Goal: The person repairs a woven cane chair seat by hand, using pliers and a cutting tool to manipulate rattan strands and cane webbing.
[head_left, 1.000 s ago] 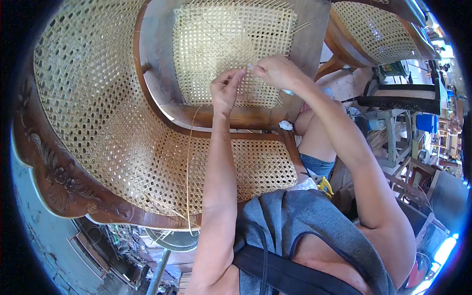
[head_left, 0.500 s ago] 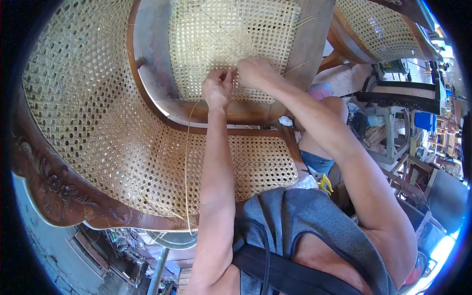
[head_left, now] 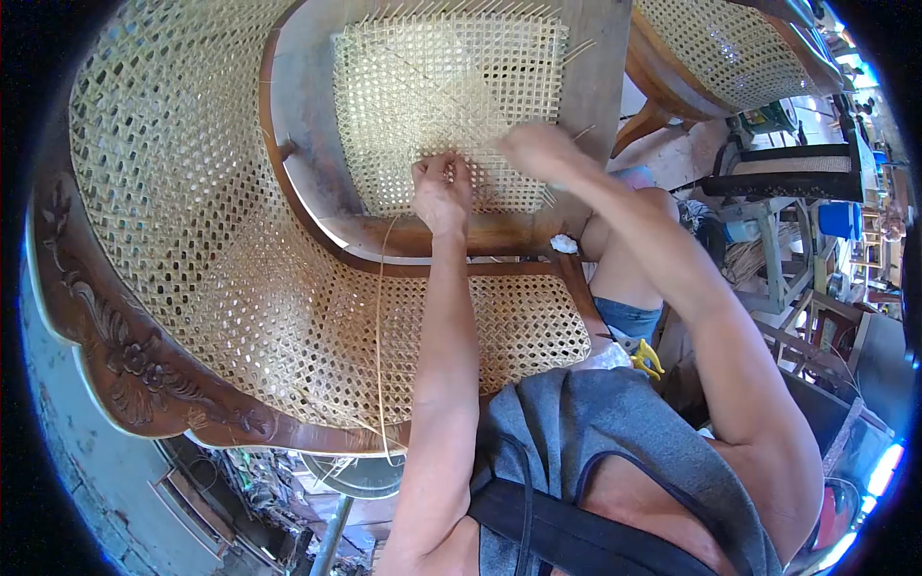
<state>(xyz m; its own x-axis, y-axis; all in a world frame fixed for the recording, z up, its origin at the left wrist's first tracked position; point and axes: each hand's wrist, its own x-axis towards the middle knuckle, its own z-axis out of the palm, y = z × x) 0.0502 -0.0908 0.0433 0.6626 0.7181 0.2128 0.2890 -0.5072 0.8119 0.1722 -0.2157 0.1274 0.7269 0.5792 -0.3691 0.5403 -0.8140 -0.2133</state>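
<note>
Head view: left hand (head_left: 444, 202) touches woven cane (head_left: 413, 86), right hand (head_left: 538, 154) nearby.

Matt woven cane panel (head_left: 447, 101), glossy carved wooden frame (head_left: 139, 370), matt cloth top (head_left: 653, 422)

A broad black strap (head_left: 567, 535) crosses the dark-edged grey sleeveless top (head_left: 663, 432).

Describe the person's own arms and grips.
Both arms are bare, without sleeves. The left grip and right grip, the latter blurred, show no gloves or wristbands. The top is grey with dark edging, crossed by a broad black strap and a thin dark cord.
</note>
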